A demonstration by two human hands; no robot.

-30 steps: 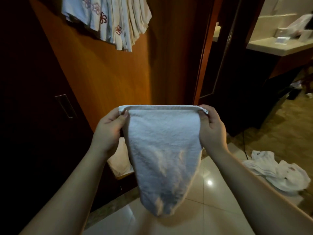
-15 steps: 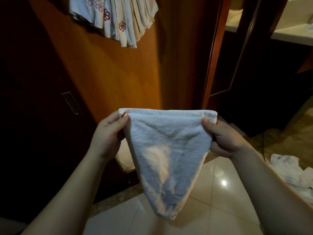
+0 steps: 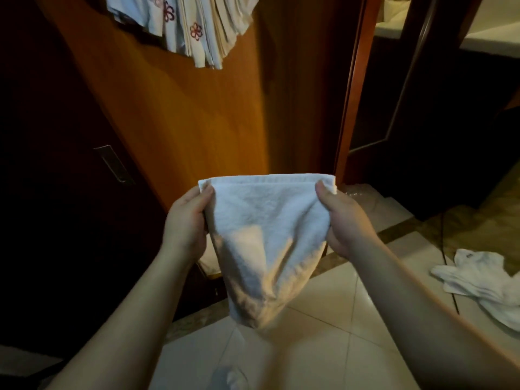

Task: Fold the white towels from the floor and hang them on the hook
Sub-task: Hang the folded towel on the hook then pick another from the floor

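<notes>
1. Currently mid-task: one white towel is held up in the air at frame centre, already doubled along its top edge, lower part sagging to a point toward 6 o'clock.
2. Left hand pinches the top-left corner, thumb over the front and fingers curled behind the cloth.
3. Right hand pinches the top-right corner the same way, thumb on the front.
4. Done, judging by the scene: a bunch of hung towels at 12 o'clock on the wooden panel; the hook itself is hidden.
5. Left: finish folding this towel and hang it up at 12 o'clock.
6. Also left: a crumpled towel pile on the tiled floor at 4 o'clock, untouched and well apart from both hands.
</notes>
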